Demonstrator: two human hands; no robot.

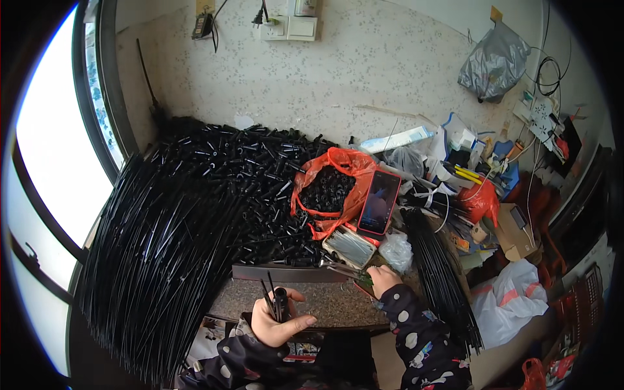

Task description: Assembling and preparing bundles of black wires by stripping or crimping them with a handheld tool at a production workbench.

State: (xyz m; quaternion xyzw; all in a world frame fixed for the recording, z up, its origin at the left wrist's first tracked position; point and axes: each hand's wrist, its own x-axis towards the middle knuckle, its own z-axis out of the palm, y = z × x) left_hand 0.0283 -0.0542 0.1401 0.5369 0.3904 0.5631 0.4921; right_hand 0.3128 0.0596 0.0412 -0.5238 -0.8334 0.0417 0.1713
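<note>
My left hand [270, 328] is closed around a short black tubular part [281, 300], held upright above the front of the worktop. Two thin black strips [267, 292] stick up beside the tube in the same grip. My right hand [383, 281] grips what look like pliers [354, 272] with metal jaws and green handles. The jaws point left, over the end of a dark bar [289, 273] along the worktop. Just beyond them sits an open box of thin pale pins or rods [350, 247]. My fingers partly hide the tool's handles.
Black tubular parts [234, 162] are heaped at the back. Long black strips [162, 260] fill the left side, with another bundle [442, 279] at right. A red bag [354, 162] of black rings, a propped phone [379, 201], clear plastic [396, 252] and a white bag [510, 302] stand around.
</note>
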